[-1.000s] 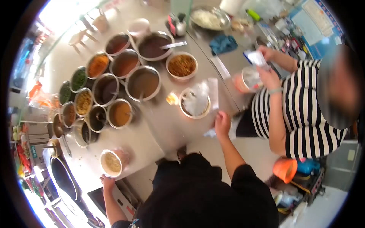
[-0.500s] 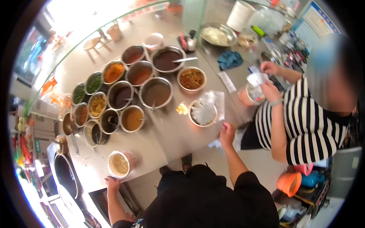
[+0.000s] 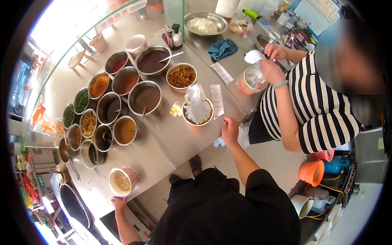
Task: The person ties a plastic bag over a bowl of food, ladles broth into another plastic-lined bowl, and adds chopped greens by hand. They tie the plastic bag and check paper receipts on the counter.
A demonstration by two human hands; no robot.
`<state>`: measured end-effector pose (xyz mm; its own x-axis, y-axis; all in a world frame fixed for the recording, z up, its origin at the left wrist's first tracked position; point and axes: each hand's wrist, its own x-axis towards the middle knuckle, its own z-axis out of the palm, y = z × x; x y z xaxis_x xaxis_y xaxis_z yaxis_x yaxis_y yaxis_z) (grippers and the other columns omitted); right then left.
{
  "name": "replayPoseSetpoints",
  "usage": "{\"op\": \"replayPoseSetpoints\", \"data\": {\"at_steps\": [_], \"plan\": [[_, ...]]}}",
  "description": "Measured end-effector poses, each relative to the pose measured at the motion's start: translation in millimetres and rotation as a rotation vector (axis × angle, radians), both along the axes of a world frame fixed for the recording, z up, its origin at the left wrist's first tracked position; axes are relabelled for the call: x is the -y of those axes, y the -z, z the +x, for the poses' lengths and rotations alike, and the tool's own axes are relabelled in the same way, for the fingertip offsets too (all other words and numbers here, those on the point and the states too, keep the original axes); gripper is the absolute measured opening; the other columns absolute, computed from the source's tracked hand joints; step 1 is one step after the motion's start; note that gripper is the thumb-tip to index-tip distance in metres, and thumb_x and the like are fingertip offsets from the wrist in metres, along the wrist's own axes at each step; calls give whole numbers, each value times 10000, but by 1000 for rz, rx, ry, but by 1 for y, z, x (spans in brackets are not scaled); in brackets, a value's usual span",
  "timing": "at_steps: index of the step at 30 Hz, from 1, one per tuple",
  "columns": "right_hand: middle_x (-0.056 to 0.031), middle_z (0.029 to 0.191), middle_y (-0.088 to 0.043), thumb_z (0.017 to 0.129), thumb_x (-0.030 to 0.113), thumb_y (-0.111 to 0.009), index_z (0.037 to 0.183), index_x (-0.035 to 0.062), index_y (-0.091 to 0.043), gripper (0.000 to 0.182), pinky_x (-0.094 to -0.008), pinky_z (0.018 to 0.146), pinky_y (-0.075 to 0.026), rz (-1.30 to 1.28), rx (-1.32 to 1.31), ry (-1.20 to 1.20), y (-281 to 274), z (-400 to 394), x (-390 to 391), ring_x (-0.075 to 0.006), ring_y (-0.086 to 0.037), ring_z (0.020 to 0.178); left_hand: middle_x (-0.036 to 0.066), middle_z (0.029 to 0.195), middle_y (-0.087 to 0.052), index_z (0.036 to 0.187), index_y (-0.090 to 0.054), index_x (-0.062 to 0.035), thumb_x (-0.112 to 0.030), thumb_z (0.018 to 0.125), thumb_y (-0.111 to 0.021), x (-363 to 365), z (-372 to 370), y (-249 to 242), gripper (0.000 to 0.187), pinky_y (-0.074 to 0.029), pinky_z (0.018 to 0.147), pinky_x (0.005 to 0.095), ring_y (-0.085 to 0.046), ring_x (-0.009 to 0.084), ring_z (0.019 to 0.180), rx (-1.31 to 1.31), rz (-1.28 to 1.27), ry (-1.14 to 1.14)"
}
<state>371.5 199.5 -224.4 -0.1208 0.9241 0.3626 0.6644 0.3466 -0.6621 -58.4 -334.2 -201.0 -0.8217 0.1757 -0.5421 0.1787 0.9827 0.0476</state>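
Observation:
My left hand (image 3: pixel 119 202) rests at the near edge of the steel counter (image 3: pixel 171 141), just below a paper bowl of pale noodles (image 3: pixel 120 181) wrapped in a plastic bag. My right hand (image 3: pixel 230 130) sits with curled fingers on the counter's edge, next to a bowl lined with a clear plastic bag (image 3: pixel 197 109) and a paper receipt (image 3: pixel 216 100). Some white plastic (image 3: pixel 219 142) hangs just under that hand; I cannot tell whether it is held.
Several metal pots of sauces and toppings (image 3: pixel 143 96) fill the counter's left and far side. A person in a striped shirt (image 3: pixel 310 106) stands at right, both hands on a bagged cup (image 3: pixel 250 79). An orange bucket (image 3: pixel 309 171) stands on the floor; a dark wok (image 3: pixel 73 204) at lower left.
Both my hands stay at the counter edge while the view shifts. The person in stripes keeps handling the bagged cup and a white slip.

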Motion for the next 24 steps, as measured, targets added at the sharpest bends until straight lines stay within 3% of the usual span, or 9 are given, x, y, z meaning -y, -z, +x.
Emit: {"op": "replayPoseSetpoints", "data": {"at_steps": [24], "plan": [[-133,878,-592,789,23,-591,971,43,-593,183,-443,765,-449,-16,25,2,4,-3,-1,-342,-568,849,407,1346,-295,1312,-311,127,-441,745,-736,0,0,-1,908,-323,1066,517,-350,540,1253,-24,-11,65]]}}
